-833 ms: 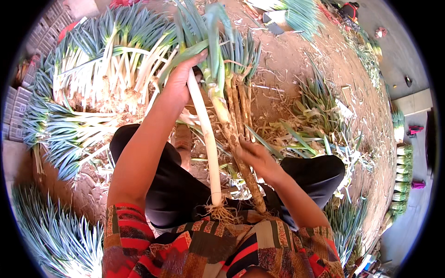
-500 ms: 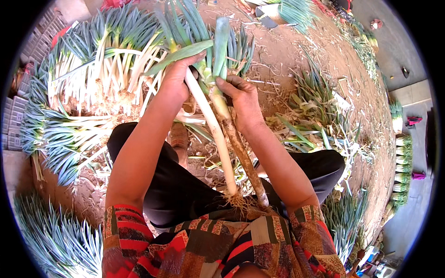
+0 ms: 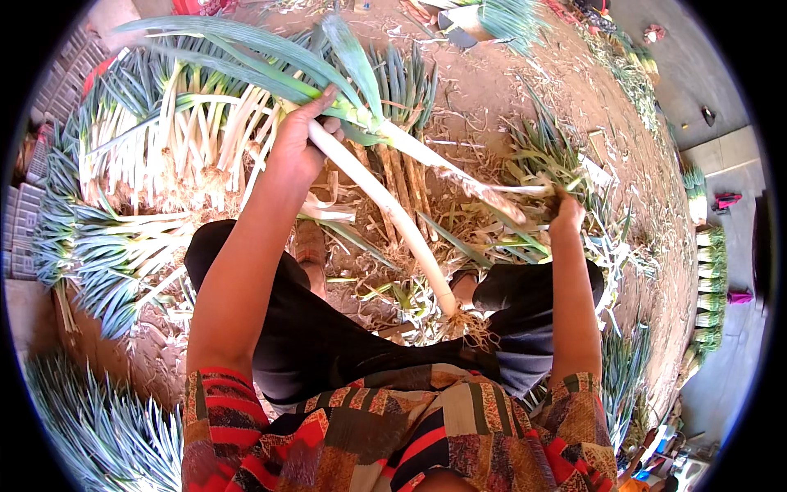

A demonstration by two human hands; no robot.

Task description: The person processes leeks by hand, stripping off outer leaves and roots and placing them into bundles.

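My left hand [image 3: 302, 141] is closed around two leeks just below their green leaves. One is a clean white leek [image 3: 381, 201], slanting down toward my lap with its bushy roots [image 3: 471, 326] over my trousers. The other leek [image 3: 418, 152] points out to the right, white near the leaves, with ragged brown skin toward its far end. At that end my right hand [image 3: 567, 211] is closed on a pale strip of outer leaf [image 3: 525, 189] hanging partly off this leek. Exactly how its fingers grip the strip is blurred.
Cleaned leeks [image 3: 164, 156] lie in a large pile at the left. Brown-skinned leeks [image 3: 402, 184] lie ahead of my feet. Leaf scraps [image 3: 549, 152] heap up on the right. Green bundles [image 3: 711, 287] stand along the far right, and crates [image 3: 29, 221] line the left wall.
My right hand has moved from beside my left hand out to the right, drawing the outer leaf off. The brown-skinned leek has swung rightward, baring white stalk; the leaves now lean left.
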